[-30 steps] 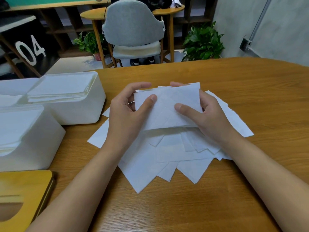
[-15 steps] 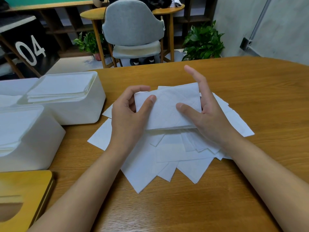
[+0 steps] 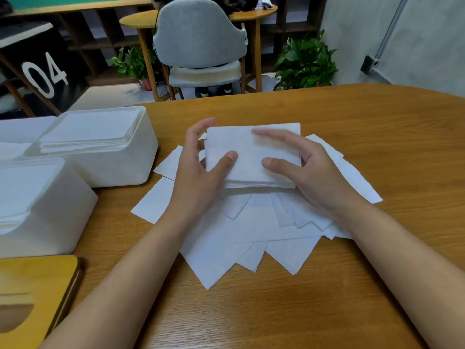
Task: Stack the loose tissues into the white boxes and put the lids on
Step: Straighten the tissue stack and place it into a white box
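I hold a small squared-up stack of tissues [image 3: 249, 157] just above the spread pile of loose tissues [image 3: 251, 235] on the wooden table [image 3: 390, 137]. My left hand [image 3: 198, 177] grips the stack's left edge, thumb on top and fingers curled behind it. My right hand [image 3: 317, 177] lies on the stack's right side, its thumb and blurred straight fingers resting on the top sheet. Two open white boxes stand to the left, the far box [image 3: 120, 170] and the near box [image 3: 50, 217], each with tissues stacked inside. A yellow wooden lid [image 3: 37, 285] with an oval slot lies at the lower left.
A grey chair [image 3: 198, 39], a small round table and potted plants [image 3: 307, 64] stand beyond the table's far edge. Another white piece [image 3: 22, 129] sits at the far left behind the boxes. Bare wood shows on the table's right side and in front of the pile.
My right hand's fingers, raised half a second ago, have come down flat onto the top of the stack. The stack now looks squarer and tidier. My left hand keeps its grip.
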